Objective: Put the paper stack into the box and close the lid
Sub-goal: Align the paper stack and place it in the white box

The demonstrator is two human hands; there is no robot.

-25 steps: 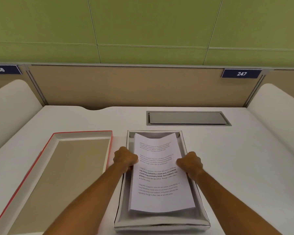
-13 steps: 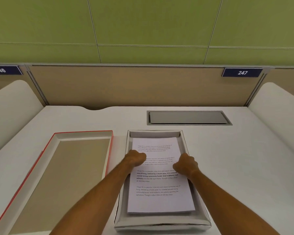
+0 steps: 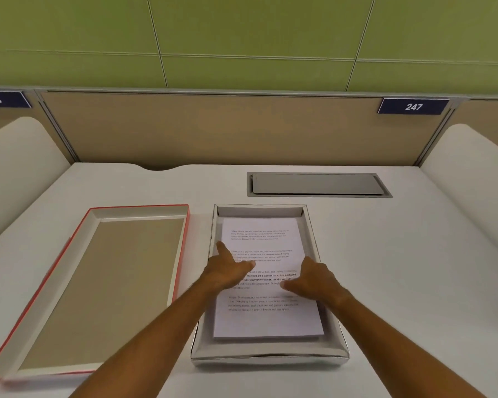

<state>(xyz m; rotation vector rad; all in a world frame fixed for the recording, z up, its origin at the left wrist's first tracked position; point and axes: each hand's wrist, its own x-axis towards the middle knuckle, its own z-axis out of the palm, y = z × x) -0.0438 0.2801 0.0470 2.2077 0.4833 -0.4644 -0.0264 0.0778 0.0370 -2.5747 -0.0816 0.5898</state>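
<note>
The white printed paper stack (image 3: 266,320) lies flat inside the shallow silver box (image 3: 268,356) in the middle of the desk. My left hand (image 3: 227,268) hovers over the stack's left half, fingers spread, holding nothing. Over the stack's right half, my right hand (image 3: 314,278) is also open, palm down. Whether the palms touch the paper I cannot tell. The red-edged lid (image 3: 98,285) lies upside down on the desk left of the box, its brown inside facing up.
A grey cable hatch (image 3: 318,184) is set into the white desk (image 3: 400,268) behind the box. White curved side dividers rise at left (image 3: 15,168) and right (image 3: 477,173). A tan back panel carries a "247" label (image 3: 413,106).
The paper was held at both edges above the box, then lowered flat into it. Both hands have let go and opened over the sheet.
</note>
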